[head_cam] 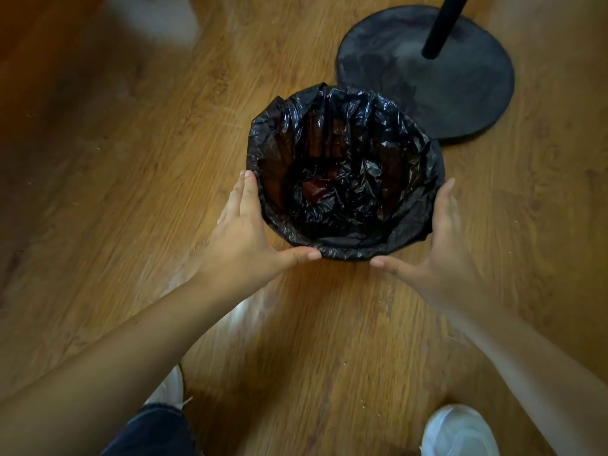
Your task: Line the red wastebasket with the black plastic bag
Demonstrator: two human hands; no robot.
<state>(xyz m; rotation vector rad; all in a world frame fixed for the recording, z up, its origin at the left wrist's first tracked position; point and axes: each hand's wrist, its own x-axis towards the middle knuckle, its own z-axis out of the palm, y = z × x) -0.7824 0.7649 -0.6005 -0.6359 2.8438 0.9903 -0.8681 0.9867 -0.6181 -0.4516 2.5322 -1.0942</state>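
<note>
The black plastic bag (348,106) sits inside the round wastebasket, its edge folded outward over the whole rim. Only dark red patches of the red wastebasket (314,191) show through the thin, crinkled film at the bottom. My left hand (245,232) lies flat along the basket's left side, its thumb tip touching the bag at the near rim. On the right side is my right hand (441,248), blurred, fingers extended and thumb pointing at the near rim. Neither hand grips anything.
The basket stands on a wooden floor (131,159). Right behind it is a black round stand base (460,93) with an upright pole (441,24). My white shoes (460,432) and a dark trouser leg (154,432) are at the bottom edge.
</note>
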